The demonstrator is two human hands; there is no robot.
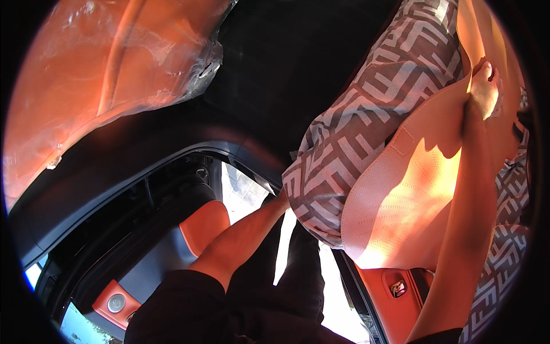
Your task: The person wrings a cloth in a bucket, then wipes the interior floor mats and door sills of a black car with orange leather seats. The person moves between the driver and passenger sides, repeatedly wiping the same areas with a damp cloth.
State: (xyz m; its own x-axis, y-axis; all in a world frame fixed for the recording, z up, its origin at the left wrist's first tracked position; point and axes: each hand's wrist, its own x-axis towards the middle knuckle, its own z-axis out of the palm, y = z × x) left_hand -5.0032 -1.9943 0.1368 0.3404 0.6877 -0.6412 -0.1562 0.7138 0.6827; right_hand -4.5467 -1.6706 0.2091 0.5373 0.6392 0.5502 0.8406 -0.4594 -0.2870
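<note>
My right hand (485, 90) is closed on the upper edge of a large peach leather-like panel (412, 206) with rows of stitching. Bright sunlight falls across part of it. Beside the panel bulges a fabric piece (343, 155) with a grey and brown geometric pattern; I cannot tell how the two are joined. My left forearm (245, 241) reaches to the lower left edge of this fabric, and the left hand is hidden behind it. More of the same patterned fabric (498, 262) shows beyond my right forearm (468, 215).
An orange car seat (86, 64) under clear plastic film fills the upper left. Below it runs a dark door sill (129, 142). An open car door with orange trim (206, 228) and a round speaker (116, 303) stands lower left. Another orange door panel (386, 301) is lower right. Paving (242, 185) shows outside.
</note>
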